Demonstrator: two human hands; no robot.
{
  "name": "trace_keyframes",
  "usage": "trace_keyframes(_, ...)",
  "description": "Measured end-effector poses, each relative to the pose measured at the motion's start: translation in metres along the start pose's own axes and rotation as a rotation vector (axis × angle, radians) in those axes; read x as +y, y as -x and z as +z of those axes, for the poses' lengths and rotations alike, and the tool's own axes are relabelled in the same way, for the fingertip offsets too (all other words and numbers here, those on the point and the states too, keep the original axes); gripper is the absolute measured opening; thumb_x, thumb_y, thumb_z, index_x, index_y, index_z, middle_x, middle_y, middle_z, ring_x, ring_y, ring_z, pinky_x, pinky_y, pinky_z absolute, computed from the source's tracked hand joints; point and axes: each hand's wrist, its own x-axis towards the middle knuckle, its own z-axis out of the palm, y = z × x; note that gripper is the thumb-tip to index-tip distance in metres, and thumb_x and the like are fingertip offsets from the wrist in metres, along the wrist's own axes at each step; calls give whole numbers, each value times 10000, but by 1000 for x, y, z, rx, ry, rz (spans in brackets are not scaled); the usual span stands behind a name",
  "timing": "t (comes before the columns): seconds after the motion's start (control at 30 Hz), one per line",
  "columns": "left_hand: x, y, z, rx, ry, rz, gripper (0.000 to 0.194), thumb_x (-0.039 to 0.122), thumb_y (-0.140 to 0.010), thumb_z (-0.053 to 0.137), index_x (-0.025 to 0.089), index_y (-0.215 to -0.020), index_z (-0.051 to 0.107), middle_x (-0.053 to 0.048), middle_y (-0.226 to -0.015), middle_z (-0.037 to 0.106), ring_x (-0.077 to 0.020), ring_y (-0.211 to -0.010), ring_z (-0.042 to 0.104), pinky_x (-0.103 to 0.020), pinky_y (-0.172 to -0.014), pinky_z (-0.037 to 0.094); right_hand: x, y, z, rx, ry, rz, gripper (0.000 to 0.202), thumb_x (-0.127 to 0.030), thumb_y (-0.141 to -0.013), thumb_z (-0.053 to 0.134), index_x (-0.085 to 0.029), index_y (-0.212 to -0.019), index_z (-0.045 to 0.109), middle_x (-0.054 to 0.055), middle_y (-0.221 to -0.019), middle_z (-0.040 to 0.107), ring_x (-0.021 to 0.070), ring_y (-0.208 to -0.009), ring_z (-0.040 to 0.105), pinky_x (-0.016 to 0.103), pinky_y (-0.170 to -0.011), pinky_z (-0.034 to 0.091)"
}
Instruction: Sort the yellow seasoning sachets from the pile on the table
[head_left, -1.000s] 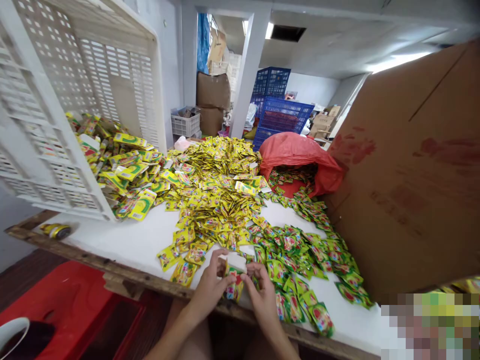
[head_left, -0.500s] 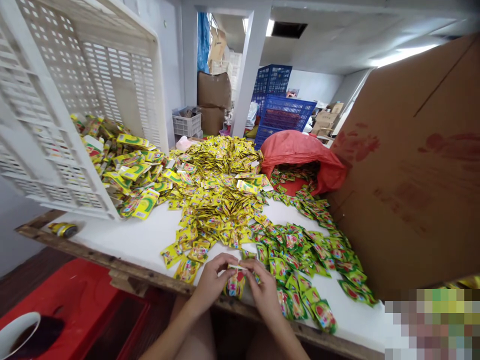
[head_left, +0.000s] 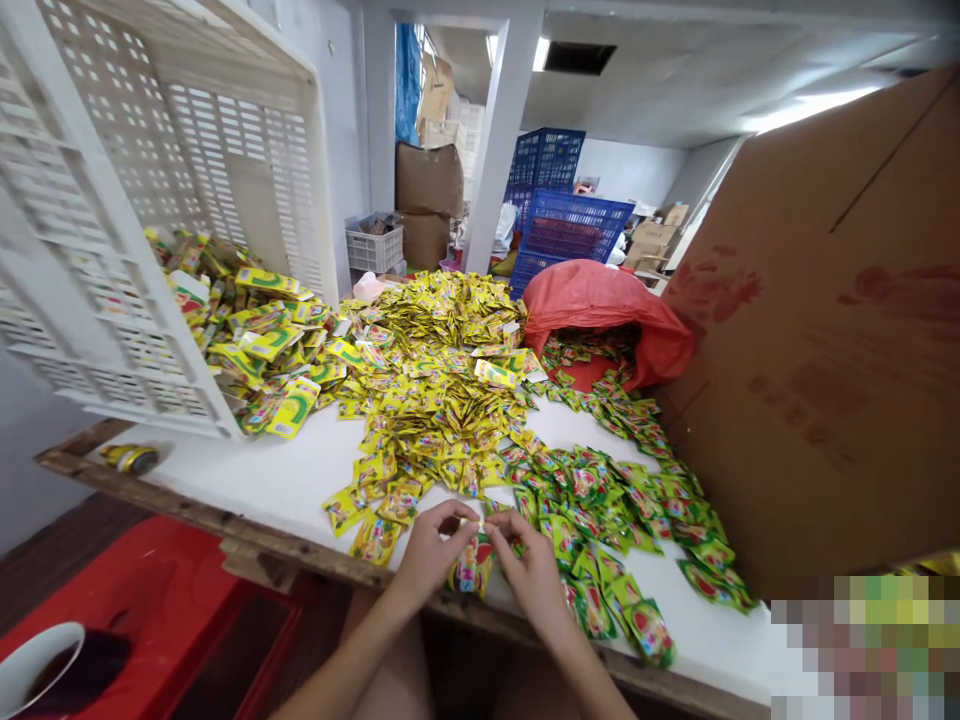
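Note:
A small printed carton (head_left: 471, 570) with a watermelon picture stands near the table's front edge, below my fingertips. My left hand (head_left: 435, 545) pinches the carton's top edge from the left, thumb and forefinger together. From the right, my right hand (head_left: 523, 550) pinches the same top edge. The fingertips of both hands almost meet there and cover part of the white flap. Yellow sachets (head_left: 375, 540) lie just left of my left hand. Green sachets (head_left: 589, 600) with watermelon pictures lie beside my right hand.
A white plastic crate (head_left: 225, 400) lies tipped at left, spilling yellow cartons (head_left: 291, 408). A heap of yellow sachets (head_left: 442, 310) fills the middle. Behind the green sachets sits a red sack (head_left: 607, 300). A large cardboard box (head_left: 817, 350) stands at right; a can (head_left: 131, 459) lies at left.
The fingertips of both hands have drawn closer together at the carton's top, and less of the white flap shows. The carton stays in place.

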Motion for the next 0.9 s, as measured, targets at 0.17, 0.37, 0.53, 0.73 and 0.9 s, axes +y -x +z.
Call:
trace_keyframes(0.17,-5,1,-5,-58,99,-55,197,309,-729,594,147,-824,652,-36,-769,649,-153,-696,560,-236,-653,415,5,12,6,26,-45,6,219,-341,-827,511,-179,-934,613,58,-872,654,196,-805,601,279,-731,474)
trace_keyframes(0.37,1,-8,-2,-69,108,-45,141,278,-703,610,143,-725,646,0,-634,591,-124,-607,519,-210,-589,391,7,11,10,35,-155,57,235,-356,-832,505,-166,-930,602,61,-856,653,187,-757,600,278,-701,480)
trace_keyframes(0.53,3,-9,-7,-134,56,-32,180,304,-724,589,145,-749,670,-29,-697,653,-155,-666,571,-232,-629,423,5,10,6,27,-171,71,231,-346,-832,509,-167,-938,609,61,-871,655,193,-790,601,283,-735,469)
trace_keyframes(0.73,-1,2,-15,-162,46,-31,211,304,-724,603,166,-862,683,-52,-845,696,-186,-785,609,-268,-730,451,9,16,11,43,-135,58,230,-369,-808,534,-175,-888,629,75,-887,658,222,-840,602,317,-759,479)
trace_keyframes(0.9,1,11,-3,-95,-13,18,172,249,-762,558,186,-871,674,-43,-853,682,-177,-792,596,-259,-735,442,10,14,17,44,-152,75,248,-384,-796,542,-170,-868,646,74,-829,671,222,-783,617,321,-717,501)
